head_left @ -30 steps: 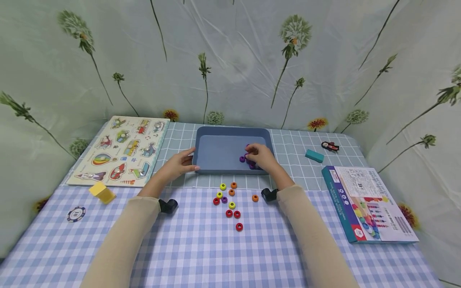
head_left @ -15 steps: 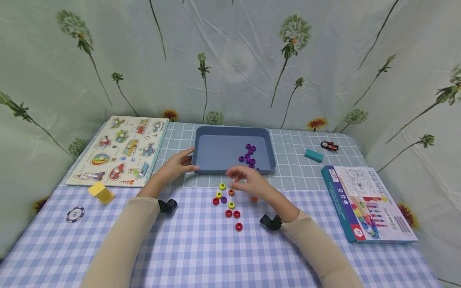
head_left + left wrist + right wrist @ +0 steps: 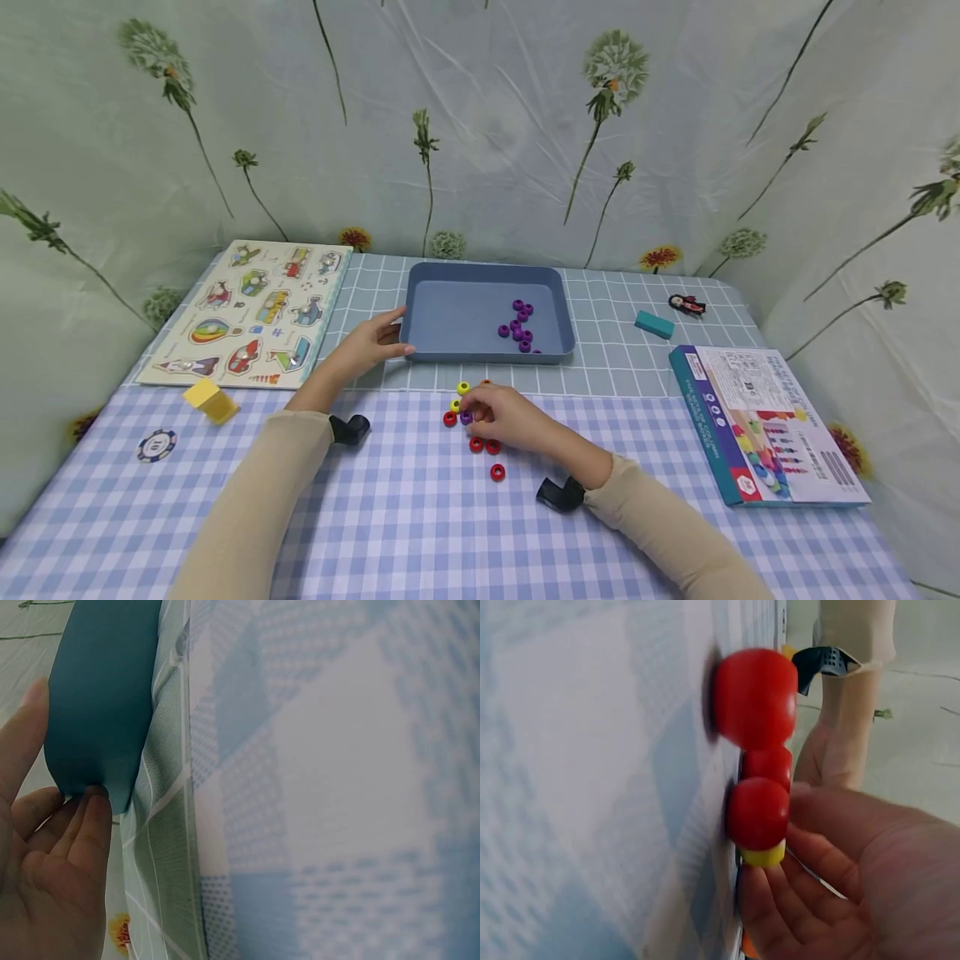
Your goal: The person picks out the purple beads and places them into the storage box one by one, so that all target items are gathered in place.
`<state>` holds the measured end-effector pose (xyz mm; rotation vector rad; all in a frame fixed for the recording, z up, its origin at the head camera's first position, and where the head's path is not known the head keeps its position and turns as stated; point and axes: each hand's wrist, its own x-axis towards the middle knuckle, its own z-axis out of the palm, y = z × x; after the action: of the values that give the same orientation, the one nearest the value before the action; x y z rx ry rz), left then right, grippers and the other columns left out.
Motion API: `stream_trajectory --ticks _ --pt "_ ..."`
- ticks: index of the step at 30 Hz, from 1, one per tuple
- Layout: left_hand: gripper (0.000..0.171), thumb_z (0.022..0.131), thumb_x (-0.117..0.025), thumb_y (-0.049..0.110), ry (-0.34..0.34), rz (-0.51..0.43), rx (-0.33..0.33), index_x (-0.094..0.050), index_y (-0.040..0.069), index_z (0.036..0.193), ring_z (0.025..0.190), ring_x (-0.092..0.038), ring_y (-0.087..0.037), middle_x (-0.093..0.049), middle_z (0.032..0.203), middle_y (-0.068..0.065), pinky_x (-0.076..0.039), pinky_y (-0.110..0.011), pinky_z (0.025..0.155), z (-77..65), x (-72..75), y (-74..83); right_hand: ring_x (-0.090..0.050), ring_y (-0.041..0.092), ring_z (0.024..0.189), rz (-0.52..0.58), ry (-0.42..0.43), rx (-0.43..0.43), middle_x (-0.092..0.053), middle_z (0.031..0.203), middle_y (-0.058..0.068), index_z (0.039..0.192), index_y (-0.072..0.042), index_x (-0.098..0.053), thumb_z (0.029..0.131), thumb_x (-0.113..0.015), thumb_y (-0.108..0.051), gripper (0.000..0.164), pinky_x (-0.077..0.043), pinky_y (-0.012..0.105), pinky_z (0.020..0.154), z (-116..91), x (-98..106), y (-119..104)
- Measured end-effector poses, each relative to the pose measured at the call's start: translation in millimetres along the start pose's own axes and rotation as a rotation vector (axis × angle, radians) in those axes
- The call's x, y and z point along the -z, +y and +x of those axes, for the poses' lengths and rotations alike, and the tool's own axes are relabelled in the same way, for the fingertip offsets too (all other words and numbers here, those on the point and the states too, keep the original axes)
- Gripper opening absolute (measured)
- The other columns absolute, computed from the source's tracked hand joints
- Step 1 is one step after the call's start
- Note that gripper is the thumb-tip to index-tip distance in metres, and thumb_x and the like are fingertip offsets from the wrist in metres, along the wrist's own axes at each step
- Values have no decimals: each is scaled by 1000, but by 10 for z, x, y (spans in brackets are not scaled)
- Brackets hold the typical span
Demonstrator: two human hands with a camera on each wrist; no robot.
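Note:
A blue-grey tray [image 3: 457,357] lies toward the back of the table, several purple beads [image 3: 522,316] in its right part. My left hand [image 3: 367,346] holds the tray's near left corner. In the left wrist view, its thumb [image 3: 30,720] is against one side and its fingers [image 3: 90,829] are at the end. My right hand [image 3: 510,419] is low over the loose beads, thumb and fingertips on either side of a purple bead [image 3: 467,417]. Nearby lie red beads [image 3: 497,472] and yellow beads [image 3: 463,388]. That hand partly or wholly covers the others.
A picture puzzle board [image 3: 247,317], a yellow block [image 3: 212,402] and a poker chip [image 3: 157,447] are on the left. On the right stand a boxed bead set [image 3: 772,425], a teal block [image 3: 654,324] and a small doll figure [image 3: 687,305].
My right hand has left the tray, where purple beads now show, and moved toward me and left to the loose purple bead. My left hand has stayed at the tray's corner.

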<state>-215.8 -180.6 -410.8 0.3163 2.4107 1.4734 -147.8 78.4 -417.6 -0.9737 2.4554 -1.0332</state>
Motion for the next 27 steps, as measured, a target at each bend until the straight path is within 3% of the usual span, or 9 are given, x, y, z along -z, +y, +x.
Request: stream_trajectory --ticks 6,12,21,24,27 --pt "76 73 -62 25 4 -16 10 -16 16 133 119 -23 -26 -14 136 -5 -28 -37 92 5 6 8 -47 3 67 -65 -2 1 -51 80 -4 90 -12 -57 72 -63 -15 19 -42 15 58 27 -10 -37" --pt "77 73 -62 23 -2 -35 8 -15 16 133 119 -23 -26 -15 136 -7 -28 -36 92 5 3 11 -49 3 68 13 9 -18 -53 79 -7 88 -12 -59 74 -60 -11 14 -43 16 60 71 33 -35" --pt "76 74 -62 22 4 -22 7 -15 15 134 118 -24 -26 -15 136 -8 -29 -36 92 11 -5 9 -52 20 77 199 225 96 -55 89 13 93 3 -57 74 -56 5 19 -46 29 69 129 511 -175" --pt "75 74 -61 21 0 -7 2 -15 15 133 119 -24 -27 -15 136 -7 -29 -37 92 12 -7 3 -53 19 76 247 309 66 -54 89 13 94 3 -57 76 -55 2 18 -46 26 65 224 669 33" --pt "75 74 -61 22 -4 -3 3 -15 16 133 119 -24 -27 -14 136 -7 -29 -37 92 14 -8 -2 -53 16 77 260 377 -19 -56 89 10 96 1 -57 77 -56 -3 19 -46 25 65 336 791 313"
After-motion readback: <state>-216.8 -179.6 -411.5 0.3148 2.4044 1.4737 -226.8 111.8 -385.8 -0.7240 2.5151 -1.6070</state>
